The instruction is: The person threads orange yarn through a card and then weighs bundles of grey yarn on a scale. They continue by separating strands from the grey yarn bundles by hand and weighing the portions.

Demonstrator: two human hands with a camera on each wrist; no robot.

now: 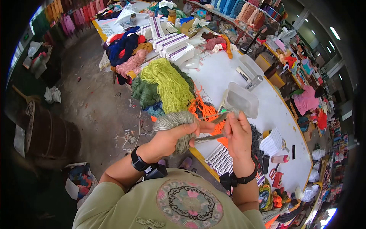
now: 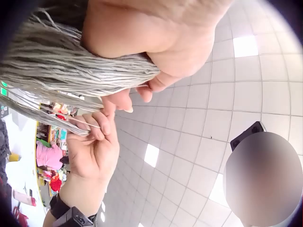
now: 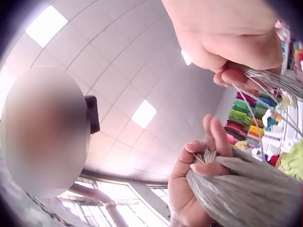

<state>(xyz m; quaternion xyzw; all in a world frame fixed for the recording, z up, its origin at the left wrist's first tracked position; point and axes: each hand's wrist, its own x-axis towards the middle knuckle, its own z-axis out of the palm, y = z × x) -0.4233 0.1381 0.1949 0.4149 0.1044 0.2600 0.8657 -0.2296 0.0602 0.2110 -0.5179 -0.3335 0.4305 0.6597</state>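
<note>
A thick skein of grey yarn [image 1: 172,121] hangs over my left hand [image 1: 167,142], which grips it with the thumb on top. In the right wrist view, the left fingers curl round the gathered end of the grey yarn [image 3: 255,189]. My right hand [image 1: 239,139] is held up to the right of it, pinching a thinner bundle of grey strands [image 1: 209,138] pulled taut between the hands. A few loose single strands [image 3: 253,111] trail from the right fingertips. Orange yarn [image 1: 204,108] lies on the table behind the hands.
Lime-green yarn [image 1: 167,82] and dark green yarn [image 1: 146,91] are heaped at the table's left edge. Farther back stand stacked white boxes [image 1: 173,45]. A clear plastic tub [image 1: 241,100] is beyond the right hand; red scissors [image 1: 273,172] and a bottle [image 1: 280,159] lie to the right.
</note>
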